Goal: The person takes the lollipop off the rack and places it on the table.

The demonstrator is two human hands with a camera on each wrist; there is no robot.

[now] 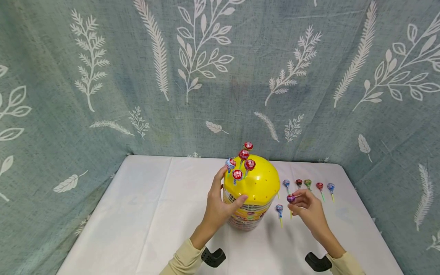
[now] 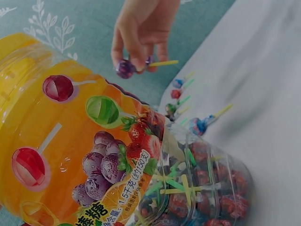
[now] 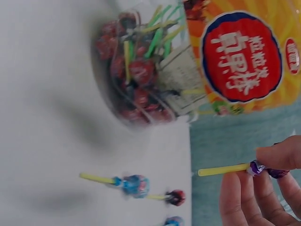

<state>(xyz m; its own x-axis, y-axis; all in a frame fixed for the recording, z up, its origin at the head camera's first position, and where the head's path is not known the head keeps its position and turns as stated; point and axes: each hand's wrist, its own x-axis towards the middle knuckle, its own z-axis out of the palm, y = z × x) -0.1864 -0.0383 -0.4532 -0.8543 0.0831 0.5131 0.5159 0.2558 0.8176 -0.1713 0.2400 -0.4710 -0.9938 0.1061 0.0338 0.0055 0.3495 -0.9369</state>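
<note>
A clear plastic lollipop jar [image 1: 245, 223] with a domed yellow lid [image 1: 262, 181] stands upright on the table. Around the left side of the lid my left hand [image 1: 220, 208] holds it, thumb across the front; most of its fingers are hidden behind. Several wrapped lollipops [image 1: 249, 165] stick up from small holes in the lid's left part. Right of the jar, my right hand [image 1: 311, 212] pinches a purple-wrapped lollipop [image 2: 124, 69] between thumb and fingers. Its yellow stick [image 3: 223, 169] points down, apart from the jar.
Several loose lollipops lie to the right of the jar, among them a blue one [image 1: 279, 209] near the front and a red one [image 1: 320, 185] farther back. More lollipops [image 2: 230, 202] fill the jar's lower part. A patterned cloth [image 1: 213, 95] hangs behind the white table [image 1: 148, 214].
</note>
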